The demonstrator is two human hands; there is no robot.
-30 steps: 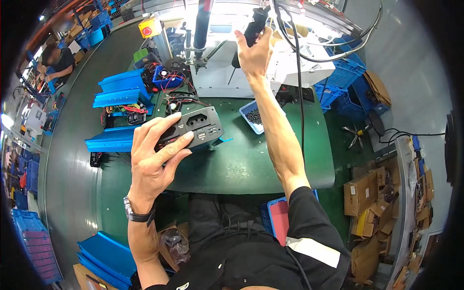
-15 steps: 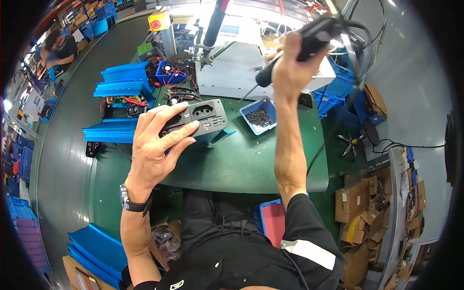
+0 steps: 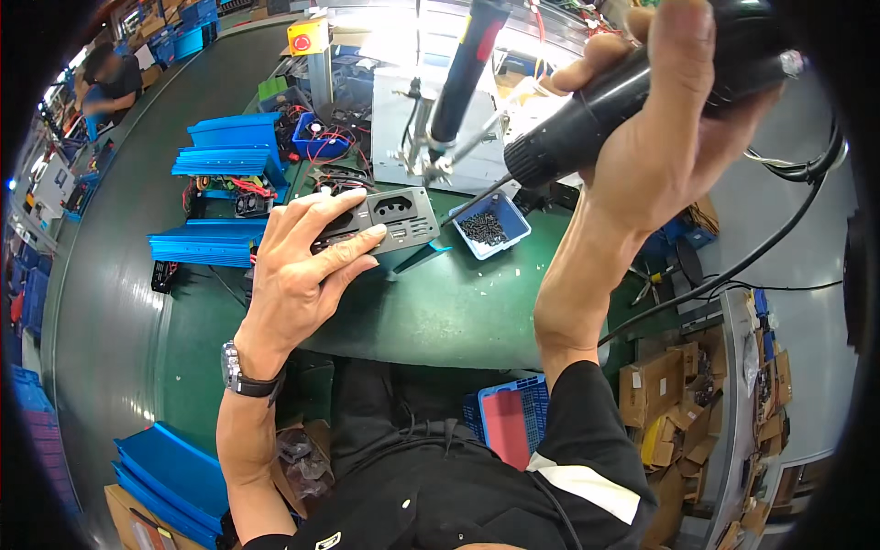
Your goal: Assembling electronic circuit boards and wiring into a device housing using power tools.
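My left hand (image 3: 298, 266) grips a blue-cased device by its dark grey end panel (image 3: 403, 229), which has a power socket and a USB port. The fingers lie across the panel's left part and hide some of it. In my right hand (image 3: 655, 151) is a black corded electric screwdriver (image 3: 587, 119), raised high and tilted down to the left. Its long thin bit (image 3: 477, 199) ends close to the panel's right edge; I cannot tell whether it touches. Just right of the panel sits a small blue-and-white bin (image 3: 507, 240) of black screws (image 3: 484, 229).
Blue finned housings (image 3: 206, 243) with exposed wiring stand on the left of the green bench (image 3: 440, 316). A second tool (image 3: 463, 78) hangs at the back, near an emergency stop button (image 3: 301, 42). The screwdriver's cable (image 3: 733, 266) loops right. Another person (image 3: 115, 87) works at far left.
My right hand and the screwdriver have come nearer and to the right, and the bit's tip has dropped toward the panel's right edge. My left hand keeps its hold, almost unmoved.
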